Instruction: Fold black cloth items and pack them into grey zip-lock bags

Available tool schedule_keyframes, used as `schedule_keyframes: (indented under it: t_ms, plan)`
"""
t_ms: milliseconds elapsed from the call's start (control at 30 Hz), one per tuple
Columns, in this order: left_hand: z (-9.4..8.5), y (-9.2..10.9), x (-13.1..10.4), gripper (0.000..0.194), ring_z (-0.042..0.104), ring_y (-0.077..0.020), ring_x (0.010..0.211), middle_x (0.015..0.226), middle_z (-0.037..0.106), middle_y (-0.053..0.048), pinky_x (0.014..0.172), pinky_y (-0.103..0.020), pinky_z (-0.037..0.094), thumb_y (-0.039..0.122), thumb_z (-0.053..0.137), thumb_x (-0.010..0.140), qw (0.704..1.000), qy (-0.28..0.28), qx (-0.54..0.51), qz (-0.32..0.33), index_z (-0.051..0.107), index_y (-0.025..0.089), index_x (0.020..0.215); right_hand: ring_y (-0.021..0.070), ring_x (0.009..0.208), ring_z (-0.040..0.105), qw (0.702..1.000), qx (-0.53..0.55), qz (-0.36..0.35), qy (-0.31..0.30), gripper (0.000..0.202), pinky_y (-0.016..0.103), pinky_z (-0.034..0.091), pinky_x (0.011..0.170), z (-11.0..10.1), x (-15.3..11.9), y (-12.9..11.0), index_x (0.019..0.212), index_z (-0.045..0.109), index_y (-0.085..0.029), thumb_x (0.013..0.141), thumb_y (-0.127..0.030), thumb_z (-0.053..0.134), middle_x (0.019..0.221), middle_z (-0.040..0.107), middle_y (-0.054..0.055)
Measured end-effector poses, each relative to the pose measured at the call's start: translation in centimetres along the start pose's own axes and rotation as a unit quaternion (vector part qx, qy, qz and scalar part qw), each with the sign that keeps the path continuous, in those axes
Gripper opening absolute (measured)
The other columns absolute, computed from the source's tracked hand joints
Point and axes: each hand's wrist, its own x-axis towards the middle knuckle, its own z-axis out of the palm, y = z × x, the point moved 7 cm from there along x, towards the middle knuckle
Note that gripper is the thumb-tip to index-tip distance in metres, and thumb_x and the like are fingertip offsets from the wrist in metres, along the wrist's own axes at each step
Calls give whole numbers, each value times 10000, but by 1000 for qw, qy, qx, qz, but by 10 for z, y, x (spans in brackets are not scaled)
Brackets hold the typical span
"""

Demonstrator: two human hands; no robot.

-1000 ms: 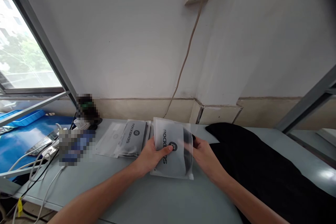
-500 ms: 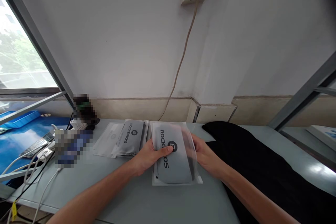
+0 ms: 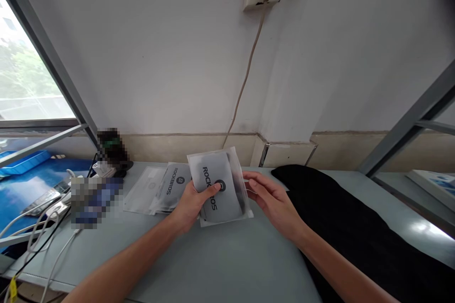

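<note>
Left hand [image 3: 188, 203] grips frosted ROCKBROS pouch [image 3: 224, 202], thumb on front by the round logo, other fingers hidden behind. Pouch tilted, over the grey surface [image 3: 220, 265], in front of the person; can't tell if its lower edge touches. Right hand [image 3: 273, 200] at pouch's right edge, fingers partly curled; can't tell whether they pinch it. More pouches [image 3: 175, 188] lie overlapping just left, partly behind left hand. Black fabric [image 3: 348, 227] spread on right.

Grey tabletop [image 3: 220, 265] below left hand [image 3: 192, 201]'s grip. Just left: overlapping frosted pouches [image 3: 174, 191], one lettered ROCKBROS. Farther left: pixelated objects [image 3: 97, 201], white cable [image 3: 64, 248]. Well right: black cloth [image 3: 348, 232].
</note>
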Motion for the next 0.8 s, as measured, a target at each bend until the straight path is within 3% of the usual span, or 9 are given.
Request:
schedule_keyframes:
  t_ms: [133,200,300,433,600,800]
  plan:
    - [7,-5,-2,523,701,-315,1144,1242,739,-147,930,-399,581,481,885,777,998,-21,-46,-32,725,174,1169,332,1167,674,992,-73,14,-102,486,438,551,1002,15,-3,3,1137,804,-293,969,-669,546,1209,763,52]
    - [2,-1,-1,512,705,-313,1130,1224,744,-145,925,-394,590,465,902,759,998,11,-65,-11,730,166,1135,324,1231,637,992,-115,-26,-55,427,443,522,1052,10,-1,1,1220,746,-319,934,-619,646,1306,712,44]
    - [-9,8,3,491,684,-302,1171,1252,733,-124,942,-383,598,449,897,770,992,63,-101,38,722,181,1142,304,1237,616,989,-146,-27,23,576,477,506,1066,0,4,9,1306,628,-316,817,-558,813,1394,636,64]
    - [-12,17,6,486,669,-279,1193,1279,717,-99,955,-359,606,419,892,778,991,49,-102,76,700,209,1172,267,1063,674,998,-14,51,-32,369,453,526,1014,1,12,26,1073,676,-248,876,-548,763,1112,732,55]
    - [-10,18,6,469,692,-297,1116,1180,737,-121,850,-358,632,591,757,858,995,27,-52,82,722,190,1099,214,985,641,986,135,-2,99,291,348,538,890,-29,18,18,992,685,-275,856,-502,806,1025,709,12]
    - [-7,16,3,533,714,-221,931,1110,745,-77,743,-304,583,543,813,823,997,6,35,74,640,234,1220,177,717,550,980,61,56,183,391,269,425,589,-43,14,27,913,717,-240,749,-565,862,803,659,-5]
